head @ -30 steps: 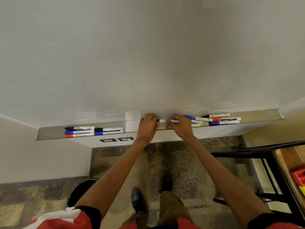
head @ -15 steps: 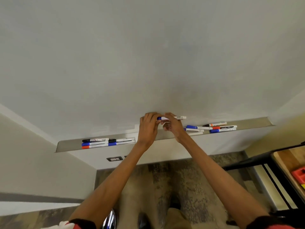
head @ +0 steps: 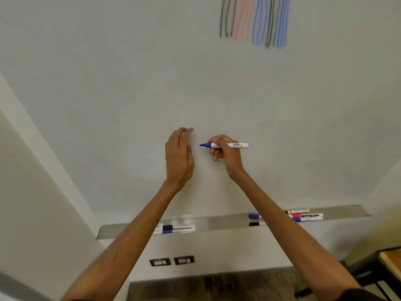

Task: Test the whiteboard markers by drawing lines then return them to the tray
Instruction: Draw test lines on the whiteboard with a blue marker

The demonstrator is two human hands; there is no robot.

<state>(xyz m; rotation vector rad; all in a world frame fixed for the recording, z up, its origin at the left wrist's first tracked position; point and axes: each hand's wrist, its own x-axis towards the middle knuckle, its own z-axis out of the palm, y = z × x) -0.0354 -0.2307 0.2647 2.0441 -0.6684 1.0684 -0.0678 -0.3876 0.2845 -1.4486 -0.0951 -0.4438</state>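
Note:
My right hand (head: 225, 155) grips an uncapped blue marker (head: 238, 145) level in front of the whiteboard (head: 130, 83), its blue tip pointing left. My left hand (head: 179, 157) is raised just left of the tip, fingertips curled together; the cap is hidden behind them. Black, red and blue test lines (head: 256, 20) run down the board at top right. Below, the metal tray (head: 217, 222) holds several markers at the right (head: 306, 217) and a few at the left (head: 173, 229), partly hidden by my arms.
Two wall outlets (head: 171, 261) sit under the tray. A wooden table with a black frame (head: 390, 261) juts in at the lower right. Patterned carpet (head: 217, 285) shows at the bottom.
Both hands rose from the tray to mid-board with the marker. The hands pulled apart and the marker's blue tip is now bare. The view tilted up, bringing the drawn lines into sight.

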